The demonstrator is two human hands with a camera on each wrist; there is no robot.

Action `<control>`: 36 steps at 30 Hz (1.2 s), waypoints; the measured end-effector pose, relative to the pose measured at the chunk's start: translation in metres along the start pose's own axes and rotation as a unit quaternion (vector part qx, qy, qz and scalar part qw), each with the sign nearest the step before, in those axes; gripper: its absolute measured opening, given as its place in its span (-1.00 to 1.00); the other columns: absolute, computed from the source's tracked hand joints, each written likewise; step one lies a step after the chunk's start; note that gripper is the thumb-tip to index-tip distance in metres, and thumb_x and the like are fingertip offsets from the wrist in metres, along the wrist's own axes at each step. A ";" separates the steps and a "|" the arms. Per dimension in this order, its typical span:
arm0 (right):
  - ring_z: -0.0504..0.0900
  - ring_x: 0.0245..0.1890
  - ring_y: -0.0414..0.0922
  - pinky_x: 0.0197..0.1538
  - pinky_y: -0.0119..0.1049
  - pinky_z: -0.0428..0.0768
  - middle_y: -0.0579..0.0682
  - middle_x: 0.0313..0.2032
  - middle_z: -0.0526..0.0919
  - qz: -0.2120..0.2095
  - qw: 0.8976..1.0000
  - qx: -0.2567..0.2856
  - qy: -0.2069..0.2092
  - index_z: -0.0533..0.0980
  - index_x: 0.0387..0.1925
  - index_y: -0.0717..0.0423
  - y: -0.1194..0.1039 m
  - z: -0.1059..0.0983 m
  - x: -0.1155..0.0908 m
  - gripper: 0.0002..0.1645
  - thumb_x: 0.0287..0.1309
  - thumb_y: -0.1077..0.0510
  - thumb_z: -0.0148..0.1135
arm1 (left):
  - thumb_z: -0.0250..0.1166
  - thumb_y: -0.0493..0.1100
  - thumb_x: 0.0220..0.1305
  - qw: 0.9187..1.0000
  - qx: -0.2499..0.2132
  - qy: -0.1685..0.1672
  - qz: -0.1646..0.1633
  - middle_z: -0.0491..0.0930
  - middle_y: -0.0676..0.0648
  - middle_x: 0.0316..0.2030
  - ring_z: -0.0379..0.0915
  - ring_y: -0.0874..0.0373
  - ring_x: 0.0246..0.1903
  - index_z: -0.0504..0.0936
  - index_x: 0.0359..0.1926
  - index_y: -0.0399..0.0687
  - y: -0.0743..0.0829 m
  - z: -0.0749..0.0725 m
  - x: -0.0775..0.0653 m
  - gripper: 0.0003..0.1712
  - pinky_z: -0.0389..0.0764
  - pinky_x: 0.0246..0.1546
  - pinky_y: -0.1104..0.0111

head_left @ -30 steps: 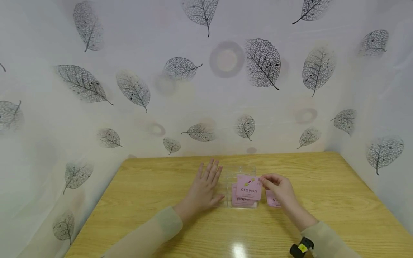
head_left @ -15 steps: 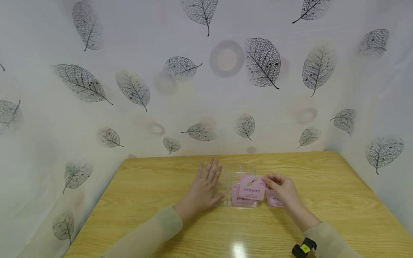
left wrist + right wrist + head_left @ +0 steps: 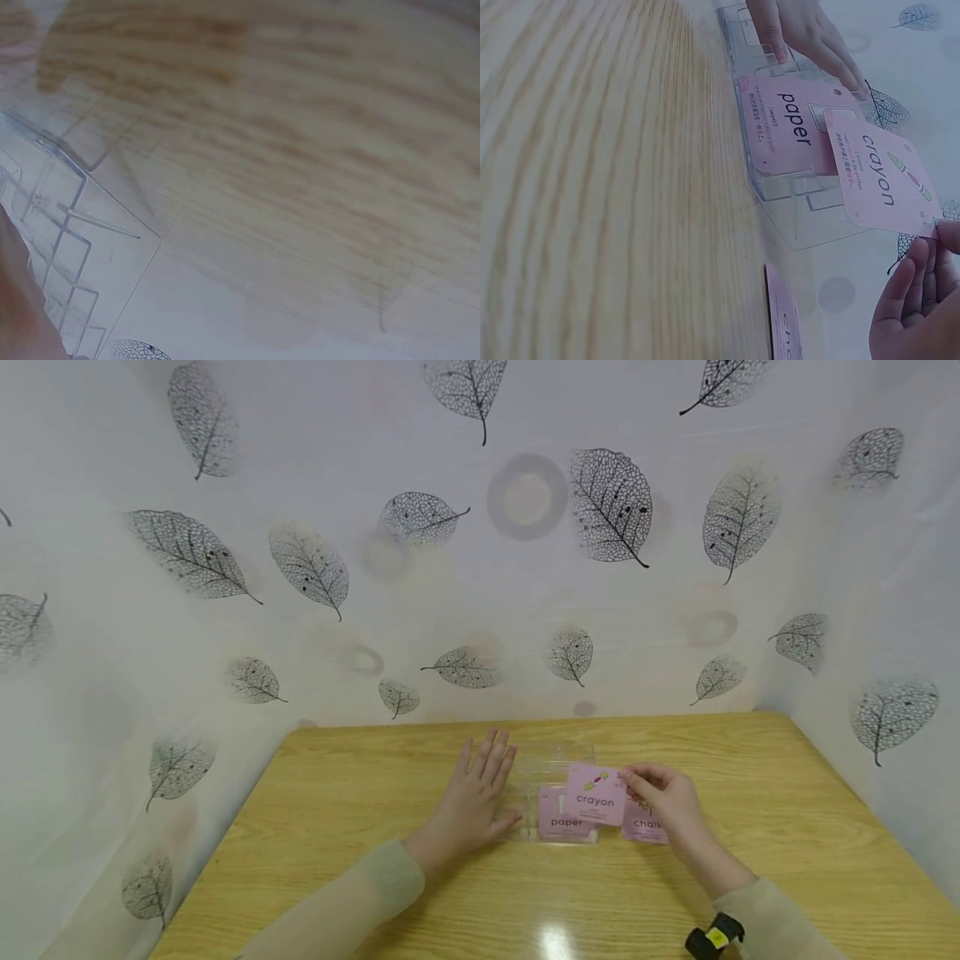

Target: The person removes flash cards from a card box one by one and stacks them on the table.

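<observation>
Between thumb and fingers, my right hand (image 3: 667,802) pinches a pink flashcard reading "crayon" (image 3: 596,795) by its upper right corner. Beneath it, a pink "paper" card (image 3: 564,823) lies in a clear plastic box (image 3: 529,842); the crayon card overlaps its right part. My left hand (image 3: 471,797) rests with straight, spread fingers on the box's left side. A pink "chalk" card (image 3: 642,828) lies on the table right of the box, partly behind my right hand. In the right wrist view the crayon card (image 3: 881,176) is raised above the box's edge.
The wooden table (image 3: 480,893) ends at a pale sheet (image 3: 480,585) printed with leaves, which hangs behind and at both sides. A black band with a yellow patch (image 3: 716,935) is on my right wrist. Clear dividers (image 3: 82,262) show inside the box.
My right hand has moved a little to the right with the crayon card, so more of the paper and chalk cards shows. The left hand has stayed in place.
</observation>
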State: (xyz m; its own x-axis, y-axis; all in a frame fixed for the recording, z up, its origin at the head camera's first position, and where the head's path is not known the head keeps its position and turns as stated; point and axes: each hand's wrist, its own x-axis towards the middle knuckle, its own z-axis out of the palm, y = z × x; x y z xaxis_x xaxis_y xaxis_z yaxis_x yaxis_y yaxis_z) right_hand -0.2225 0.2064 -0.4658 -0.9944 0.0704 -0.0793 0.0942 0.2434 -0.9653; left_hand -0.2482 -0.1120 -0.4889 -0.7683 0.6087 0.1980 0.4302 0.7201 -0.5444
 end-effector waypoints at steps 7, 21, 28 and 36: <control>0.62 -0.31 -0.37 -0.15 -0.49 0.69 -0.37 -0.37 0.67 0.006 1.000 0.006 0.003 0.63 0.09 0.42 0.002 -0.004 0.002 -0.62 0.48 0.15 0.29 | -0.25 0.62 0.46 1.000 -0.006 -0.004 0.002 -0.10 -0.28 0.71 -0.13 -0.21 0.70 -0.03 0.71 -0.17 0.000 -0.001 0.000 0.18 0.09 0.67 -0.14; 0.62 -0.29 -0.41 -0.11 -0.51 0.69 -0.39 -0.35 0.66 0.002 1.000 0.008 0.004 0.57 0.15 0.46 0.004 -0.010 0.000 -0.54 0.51 0.11 0.27 | -0.22 0.62 0.45 1.000 -0.006 -0.003 0.001 -0.03 -0.28 0.70 -0.12 -0.21 0.70 0.00 0.70 -0.17 0.000 0.000 0.000 0.19 0.08 0.67 -0.14; 0.64 -0.33 -0.43 -0.12 -0.49 0.72 -0.42 -0.38 0.66 0.002 1.000 0.005 0.014 0.56 0.19 0.49 0.006 -0.016 0.000 -0.49 0.51 0.10 0.27 | -0.20 0.61 0.46 1.000 -0.021 -0.008 -0.003 -0.15 -0.29 0.71 -0.21 -0.21 0.71 -0.04 0.71 -0.18 0.000 -0.002 0.000 0.19 0.07 0.68 -0.13; 0.63 -0.32 -0.43 -0.14 -0.50 0.71 -0.49 -0.37 0.65 -0.023 1.000 0.003 0.020 0.55 0.16 0.53 0.011 -0.023 0.000 -0.49 0.52 0.10 0.26 | -0.20 0.61 0.45 1.000 -0.017 -0.008 -0.001 -0.13 -0.29 0.71 -0.17 -0.21 0.71 -0.03 0.71 -0.17 -0.001 -0.002 -0.001 0.19 0.08 0.67 -0.13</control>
State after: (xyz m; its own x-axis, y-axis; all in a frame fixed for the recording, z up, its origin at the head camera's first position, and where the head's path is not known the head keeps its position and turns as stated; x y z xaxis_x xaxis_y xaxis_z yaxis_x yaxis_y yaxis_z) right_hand -0.2200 0.2310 -0.4704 -0.9949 0.0979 -0.0260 0.0490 0.2409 -0.9693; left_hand -0.2466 -0.1122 -0.4868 -0.7762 0.6022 0.1867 0.4441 0.7324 -0.5161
